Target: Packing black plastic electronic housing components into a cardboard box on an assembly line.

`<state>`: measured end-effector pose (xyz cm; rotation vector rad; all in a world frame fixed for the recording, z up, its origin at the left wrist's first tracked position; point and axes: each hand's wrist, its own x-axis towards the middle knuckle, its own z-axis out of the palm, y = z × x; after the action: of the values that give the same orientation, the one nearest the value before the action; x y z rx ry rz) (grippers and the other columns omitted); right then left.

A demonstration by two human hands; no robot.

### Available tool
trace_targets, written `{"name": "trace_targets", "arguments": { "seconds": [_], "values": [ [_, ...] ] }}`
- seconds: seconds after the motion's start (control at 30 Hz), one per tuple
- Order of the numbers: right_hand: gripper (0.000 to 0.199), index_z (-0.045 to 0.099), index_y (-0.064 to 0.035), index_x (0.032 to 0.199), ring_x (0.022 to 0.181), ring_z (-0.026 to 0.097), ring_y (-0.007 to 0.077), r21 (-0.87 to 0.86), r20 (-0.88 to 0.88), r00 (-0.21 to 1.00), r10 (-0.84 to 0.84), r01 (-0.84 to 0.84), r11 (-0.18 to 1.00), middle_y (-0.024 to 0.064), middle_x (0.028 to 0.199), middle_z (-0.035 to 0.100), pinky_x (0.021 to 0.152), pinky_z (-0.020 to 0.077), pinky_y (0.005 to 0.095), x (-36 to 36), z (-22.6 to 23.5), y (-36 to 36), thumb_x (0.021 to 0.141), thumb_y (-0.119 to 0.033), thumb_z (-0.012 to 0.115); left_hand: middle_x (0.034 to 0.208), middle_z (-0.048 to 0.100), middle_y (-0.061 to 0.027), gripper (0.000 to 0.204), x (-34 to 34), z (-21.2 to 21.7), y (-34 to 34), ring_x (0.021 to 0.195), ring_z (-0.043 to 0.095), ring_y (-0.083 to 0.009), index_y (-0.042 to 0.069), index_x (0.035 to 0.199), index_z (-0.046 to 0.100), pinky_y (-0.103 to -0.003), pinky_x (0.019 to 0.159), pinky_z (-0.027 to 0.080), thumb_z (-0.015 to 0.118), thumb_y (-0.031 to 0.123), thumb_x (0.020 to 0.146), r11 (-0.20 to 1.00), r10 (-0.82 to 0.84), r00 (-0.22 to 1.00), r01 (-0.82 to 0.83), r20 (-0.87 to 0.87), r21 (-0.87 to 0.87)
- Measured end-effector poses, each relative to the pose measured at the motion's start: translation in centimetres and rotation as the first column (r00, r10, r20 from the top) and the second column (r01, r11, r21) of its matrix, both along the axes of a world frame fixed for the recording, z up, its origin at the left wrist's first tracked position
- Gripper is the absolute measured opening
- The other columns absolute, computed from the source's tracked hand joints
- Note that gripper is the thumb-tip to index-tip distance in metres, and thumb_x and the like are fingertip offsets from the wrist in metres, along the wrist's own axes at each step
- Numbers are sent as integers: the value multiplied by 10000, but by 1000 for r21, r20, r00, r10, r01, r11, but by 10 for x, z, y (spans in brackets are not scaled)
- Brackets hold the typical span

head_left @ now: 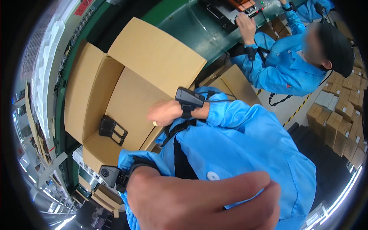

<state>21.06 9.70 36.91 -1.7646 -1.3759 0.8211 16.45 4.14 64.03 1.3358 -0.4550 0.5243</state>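
Observation:
My left hand [203,199] is raised very close to the camera, large and a little blurred. Its fingers are bent and pressed together, with the tips turned out of sight. Over the near edge of an open cardboard box [130,103] is my right hand [165,113], curled closed, a ring on one finger. Whether anything is inside that curl is hidden. A black plastic frame-like part [113,130] with rectangular openings lies in the box, against its wall. Each wrist has a small black device strapped on, the right one [189,97] trailing a cable.
A co-worker [291,57] in blue with a black cap reaches to a device [243,7] on the green bench [184,28]. Another open carton [235,82] stands between us. Stacked cartons [339,115] line the far right, beyond yellow-black floor tape [297,111].

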Motion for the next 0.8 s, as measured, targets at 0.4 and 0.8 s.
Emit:
{"name": "trace_targets", "arguments": {
  "seconds": [0.4,0.8],
  "values": [
    [190,700,75,825,839,670,419,-93,45,993,112,-108,990,257,833,687,755,540,482,-5,3,11,745,-87,639,922,745,-217,157,62,-26,58,819,745,-253,-48,878,710,-392,755,591,563,-57,825,874,-286,931,351,-229,337],
    [111,689,24,808,902,645,369,374,10,929,-370,340,863,206,794,666,879,502,456,-6,-19,-18,724,-21,633,1039,675,-255,244,81,-129,56,1033,629,-432,-18,1094,645,-490,893,486,633,164,932,316,-209,851,526,-482,790]
  ]
}}
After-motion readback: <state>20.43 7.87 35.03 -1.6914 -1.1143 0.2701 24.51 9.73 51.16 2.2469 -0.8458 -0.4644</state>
